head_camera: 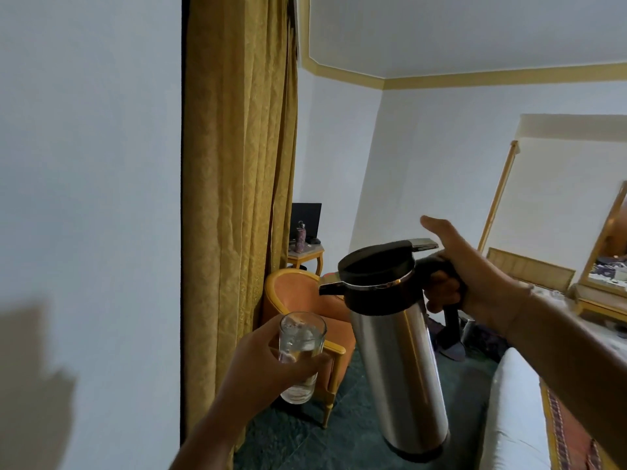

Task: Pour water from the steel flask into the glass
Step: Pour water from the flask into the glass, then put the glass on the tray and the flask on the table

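A tall steel flask (pixel 400 374) with a black lid and spout hangs in the air at centre right, nearly upright and tilted slightly left. My right hand (pixel 464 276) grips its black handle, with the thumb lifted off the lid lever. The spout points left, above and just right of a clear glass (pixel 300 354). My left hand (pixel 268 364) holds that glass upright around its middle. Some water shows inside the glass. No stream runs from the spout.
An orange armchair (pixel 305 307) with a wooden frame stands behind the glass. Gold curtains (pixel 237 198) hang at left, beside a white wall. A white bed edge (pixel 515 401) lies at lower right, a dresser with a mirror (pixel 607 262) at far right. Green carpet covers the floor.
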{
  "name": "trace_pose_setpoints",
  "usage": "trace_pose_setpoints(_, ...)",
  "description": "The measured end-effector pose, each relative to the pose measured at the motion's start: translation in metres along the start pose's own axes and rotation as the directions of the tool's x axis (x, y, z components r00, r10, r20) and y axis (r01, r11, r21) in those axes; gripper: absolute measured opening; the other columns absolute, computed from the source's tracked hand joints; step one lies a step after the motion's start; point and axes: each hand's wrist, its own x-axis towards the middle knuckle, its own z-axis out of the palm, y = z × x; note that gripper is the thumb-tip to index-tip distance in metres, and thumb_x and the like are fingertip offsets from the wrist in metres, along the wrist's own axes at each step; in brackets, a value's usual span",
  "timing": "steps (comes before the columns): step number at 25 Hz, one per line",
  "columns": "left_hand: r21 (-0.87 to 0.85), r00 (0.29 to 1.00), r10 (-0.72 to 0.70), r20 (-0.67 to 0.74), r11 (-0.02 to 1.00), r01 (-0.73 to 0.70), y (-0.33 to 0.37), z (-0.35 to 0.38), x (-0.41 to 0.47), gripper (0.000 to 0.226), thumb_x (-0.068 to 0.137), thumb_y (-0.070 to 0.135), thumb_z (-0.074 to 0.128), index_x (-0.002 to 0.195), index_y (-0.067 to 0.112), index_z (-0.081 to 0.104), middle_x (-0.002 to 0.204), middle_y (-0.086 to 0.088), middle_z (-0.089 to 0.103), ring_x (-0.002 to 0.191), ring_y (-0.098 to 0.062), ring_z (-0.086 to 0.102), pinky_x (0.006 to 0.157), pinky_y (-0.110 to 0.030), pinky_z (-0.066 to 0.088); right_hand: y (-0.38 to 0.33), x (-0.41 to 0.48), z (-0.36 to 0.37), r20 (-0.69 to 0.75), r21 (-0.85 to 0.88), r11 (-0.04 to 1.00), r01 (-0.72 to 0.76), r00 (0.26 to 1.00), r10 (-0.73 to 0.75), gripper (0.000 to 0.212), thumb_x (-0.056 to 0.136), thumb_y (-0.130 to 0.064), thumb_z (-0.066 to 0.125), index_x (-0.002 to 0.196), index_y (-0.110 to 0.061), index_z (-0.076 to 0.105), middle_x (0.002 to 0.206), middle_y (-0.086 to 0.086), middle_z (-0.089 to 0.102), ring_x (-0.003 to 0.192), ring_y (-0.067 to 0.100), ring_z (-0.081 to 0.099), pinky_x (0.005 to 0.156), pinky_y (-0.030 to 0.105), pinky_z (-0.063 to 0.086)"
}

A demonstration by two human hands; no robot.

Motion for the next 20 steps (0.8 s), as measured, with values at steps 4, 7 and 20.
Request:
trace_pose_setpoints(4,0.027,0.999,-0.009,-0.04,1.0,0.01,0.0,-0.005,0.0,0.069,0.056,0.097,0.088,0.112,0.059,0.076,0.105,0.023,0.09,0.095,-0.006,0.089,0.084,-0.04,0.077,0.035,-0.013,0.002,-0.198,0.384,0.911,0.15,0.977,-0.078,0.071,0.094,-0.071,0.05,0.048,-0.018,0.042,0.036,-0.005,0.033,0.029,0.01,0.029,0.039,0.019,0.023)
trace_pose_setpoints(7,0.1,0.998,0.016,-0.062,0.995,-0.01,0.005,-0.011,-0.001,0.063,0.056,0.103,0.079,0.11,0.072,0.07,0.108,0.039,0.084,0.101,0.009,0.083,0.08,-0.018,0.071,0.06,-0.017,0.004,-0.282,0.52,0.813,0.262,0.951,-0.126,0.057,0.099,-0.062,0.048,0.065,-0.016,0.048,0.036,-0.007,0.034,0.027,0.007,0.029,0.03,0.014,0.026)
trace_pose_setpoints(20,0.288,0.984,-0.177,0.02,0.944,0.164,-0.049,-0.009,-0.029,0.076,0.071,0.084,0.088,0.132,0.051,0.058,0.106,0.056,0.069,0.105,0.033,0.066,0.081,0.008,0.052,0.182,0.003,0.033,-0.477,0.586,0.758,0.288,0.878,0.035,0.059,0.099,-0.046,0.039,0.046,-0.024,0.052,0.039,-0.011,0.037,0.033,0.005,0.03,0.032,0.014,0.028)
